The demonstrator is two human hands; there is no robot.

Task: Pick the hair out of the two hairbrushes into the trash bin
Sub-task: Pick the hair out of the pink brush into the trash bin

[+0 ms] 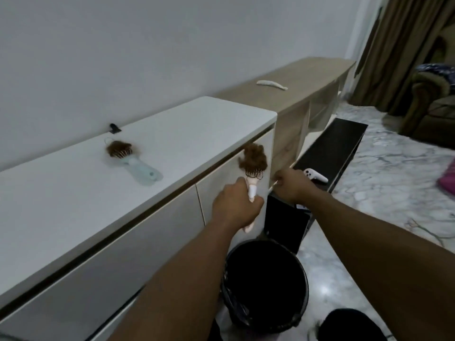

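Hairbrush (251, 190), pink, is gripped by the left hand (235, 207) above the trash bin (266, 284); its hair clump (253, 158) remains attached. Right hand (291, 184) is closed, apparently empty, at 3 o'clock. Second hairbrush (133, 161) lies on the tabletop (172, 134). Next: pinch and pull the clump.

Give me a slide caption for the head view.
Left hand holds hairy pink brush above bin; blue brush waits on cabinet.

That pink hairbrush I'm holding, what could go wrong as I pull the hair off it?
The pink hairbrush in your left hand sits beyond the trash bin, not over its opening, so the hair clump could drop on the floor. Your right hand looks closed beside the brush, so grabbing hair may mean reopening it.
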